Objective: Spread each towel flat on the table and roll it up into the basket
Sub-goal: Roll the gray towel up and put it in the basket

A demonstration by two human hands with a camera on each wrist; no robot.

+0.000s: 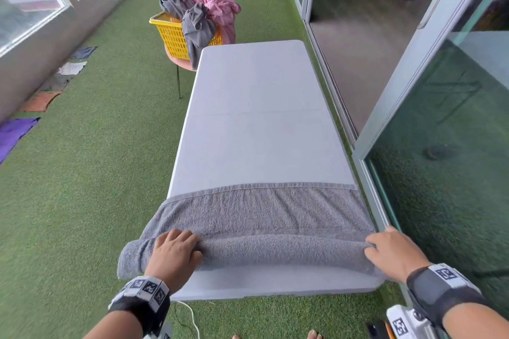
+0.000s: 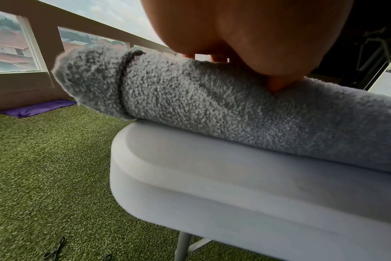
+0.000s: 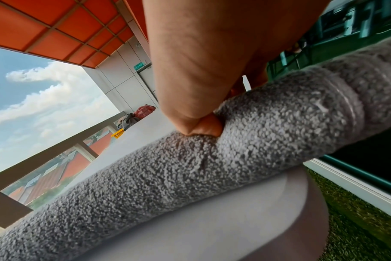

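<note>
Both hands are curled over the roll of a grey terry towel (image 1: 264,217) lying across the near end of the long white table (image 1: 259,107): left hand (image 1: 173,254) gripping near one end, right hand (image 1: 392,252) gripping the other, while the yellow plastic basket (image 1: 172,34) sits beyond the far end

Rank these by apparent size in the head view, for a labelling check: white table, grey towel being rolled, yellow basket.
1. white table
2. grey towel
3. yellow basket, though it is farthest away, so it shows smaller.

Black wrist straps (image 1: 438,289) carry white blocks (image 1: 147,287) printed with black square markers
</note>
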